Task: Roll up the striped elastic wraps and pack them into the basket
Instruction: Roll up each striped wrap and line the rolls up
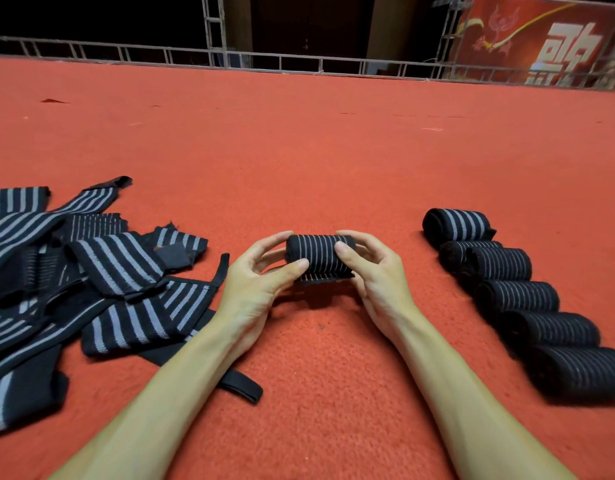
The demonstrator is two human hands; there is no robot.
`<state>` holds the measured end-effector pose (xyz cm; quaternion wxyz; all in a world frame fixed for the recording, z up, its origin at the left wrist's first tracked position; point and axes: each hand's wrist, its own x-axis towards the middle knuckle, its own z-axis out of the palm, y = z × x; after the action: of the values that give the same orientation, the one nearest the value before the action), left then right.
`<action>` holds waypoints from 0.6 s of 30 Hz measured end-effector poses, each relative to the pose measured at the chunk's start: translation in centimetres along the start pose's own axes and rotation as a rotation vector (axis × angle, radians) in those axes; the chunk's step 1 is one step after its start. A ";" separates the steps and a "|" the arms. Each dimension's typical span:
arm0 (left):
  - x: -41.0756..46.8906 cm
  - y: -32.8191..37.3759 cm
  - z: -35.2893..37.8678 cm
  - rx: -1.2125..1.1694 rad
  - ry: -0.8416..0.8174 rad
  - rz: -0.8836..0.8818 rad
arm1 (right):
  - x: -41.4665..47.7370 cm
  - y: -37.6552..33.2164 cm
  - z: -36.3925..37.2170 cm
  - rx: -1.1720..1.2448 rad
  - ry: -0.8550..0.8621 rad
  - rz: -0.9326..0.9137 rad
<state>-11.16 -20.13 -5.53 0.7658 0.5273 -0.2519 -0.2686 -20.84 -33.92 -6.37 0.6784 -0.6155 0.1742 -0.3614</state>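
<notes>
Left hand [261,275] and right hand [377,271] are gripping a roll [319,252] at its ends, fingers curled. Loose wraps [91,271] are lying left; finished rolls [520,296] are sitting right.

From my feed the floor is all orange-red carpet [299,150], with a few specks of lint on it; a low metal truss rail [126,51] runs along its far edge, with an upright truss [214,26] rising mid-frame. Behind that it's just dark; a red banner [541,39] with big white characters sits top right.
</notes>
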 end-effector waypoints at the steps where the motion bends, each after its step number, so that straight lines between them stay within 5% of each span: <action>1: 0.0 0.0 0.0 0.007 -0.001 0.005 | 0.0 0.0 -0.1 0.012 -0.002 -0.007; 9: 0.0 -0.5 0.0 0.280 0.078 0.073 | -0.2 0.7 -0.2 -0.072 -0.004 -0.059; 18: 3.5 -0.6 5.9 0.209 0.050 0.032 | 2.7 -6.8 -5.6 -0.923 -0.078 -0.182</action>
<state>-12.64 -26.61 -3.85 0.7169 0.6066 -0.2675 -0.2155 -24.67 -39.68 -0.25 0.3055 -0.8787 0.2362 -0.2807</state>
